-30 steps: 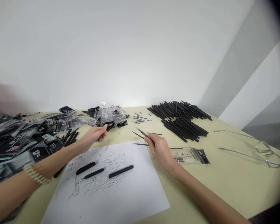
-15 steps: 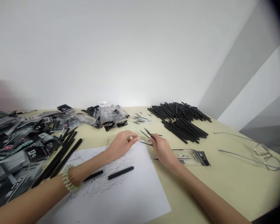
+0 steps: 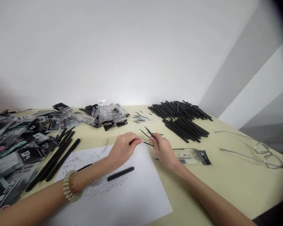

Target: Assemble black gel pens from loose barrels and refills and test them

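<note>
Several thin dark pen refills fan out from my right hand, whose fingers are closed around them with the tips pointing up and left. My left hand is in a pinch at the tip of the lowest refill, just above the far edge of a scribbled white paper sheet. Below the left wrist, a black pen cap or barrel lies across the sheet. Another dark stick is partly hidden by the left forearm. A clear refill packet lies beside and partly behind my right hand.
Piles of black pen barrels lie at the back right. Small tips or refills are scattered at the back centre. Packets heap on the left, beside loose black barrels. Eyeglasses rest at the right.
My left hand has moved slightly right, and its fingertips have closed on the tip of a refill. My right hand has stayed nearly still; the view has shifted slightly.
</note>
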Demonstrator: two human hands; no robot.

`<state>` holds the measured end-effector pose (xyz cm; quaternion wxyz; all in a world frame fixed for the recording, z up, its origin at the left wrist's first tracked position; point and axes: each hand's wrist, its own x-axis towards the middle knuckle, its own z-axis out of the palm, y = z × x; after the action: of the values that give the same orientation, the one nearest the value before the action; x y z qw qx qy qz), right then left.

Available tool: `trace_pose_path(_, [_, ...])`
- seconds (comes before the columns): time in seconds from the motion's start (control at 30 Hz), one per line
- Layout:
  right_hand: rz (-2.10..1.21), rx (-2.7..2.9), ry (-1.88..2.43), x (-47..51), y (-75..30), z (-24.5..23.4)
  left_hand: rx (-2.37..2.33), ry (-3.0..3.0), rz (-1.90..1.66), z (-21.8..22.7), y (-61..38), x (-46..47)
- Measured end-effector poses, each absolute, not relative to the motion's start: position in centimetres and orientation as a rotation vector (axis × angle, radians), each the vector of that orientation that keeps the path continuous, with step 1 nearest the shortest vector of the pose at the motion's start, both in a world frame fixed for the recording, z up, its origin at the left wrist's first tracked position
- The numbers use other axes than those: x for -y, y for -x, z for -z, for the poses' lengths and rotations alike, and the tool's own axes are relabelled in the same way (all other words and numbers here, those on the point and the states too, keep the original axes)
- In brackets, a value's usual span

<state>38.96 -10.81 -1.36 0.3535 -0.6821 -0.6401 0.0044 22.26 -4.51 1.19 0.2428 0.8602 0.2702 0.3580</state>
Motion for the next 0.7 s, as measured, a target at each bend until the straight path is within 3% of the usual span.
trace_pose_path(0.7, [0.301,1.656,1.740,11.0,-40.9,0.8,-1.047,-1.935,-0.675,-4.0,-18.5,2.6])
